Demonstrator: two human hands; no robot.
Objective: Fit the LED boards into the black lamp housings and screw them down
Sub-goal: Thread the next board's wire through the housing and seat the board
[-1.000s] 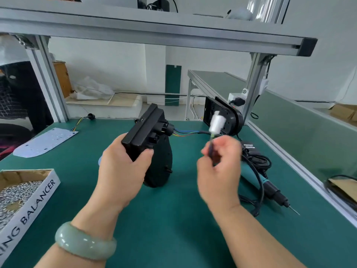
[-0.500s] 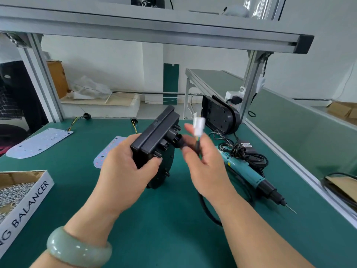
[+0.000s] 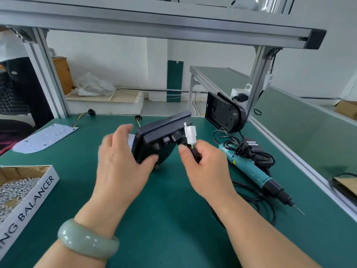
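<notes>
The left hand (image 3: 123,165) grips a black lamp housing (image 3: 160,140). Its thumb is curled under the near corner and its fingers wrap over the far edge. The housing is in the middle of the view, tilted, with its square end raised and its rounded end down by the green counter (image 3: 173,219); whether that end touches the counter cannot be told.

The right hand (image 3: 208,167) pinches a bundle of wires (image 3: 191,149) between the thumb and curled fingers, just below a white plug (image 3: 190,134). The plug stands upright just beside the housing's right edge.

A second black housing (image 3: 224,113) leans upright at the far right of the counter, against a metal post (image 3: 257,82). A pale LED board (image 3: 44,138) lies flat at the far left, well apart from the hands. A teal electric screwdriver (image 3: 251,171) lies to the right of the right hand, with its black cable coiled beside it.

At the near left is an open cardboard box (image 3: 38,192) of small silvery screws (image 3: 13,192). Its white side reads "BALANCER", preceded by the letters "NG" of a word cut off by the frame edge. The small labels on the screwdriver and on the black power adapter (image 3: 251,143) are too small to read. A pale green bangle (image 3: 87,240) sits on the left wrist.
</notes>
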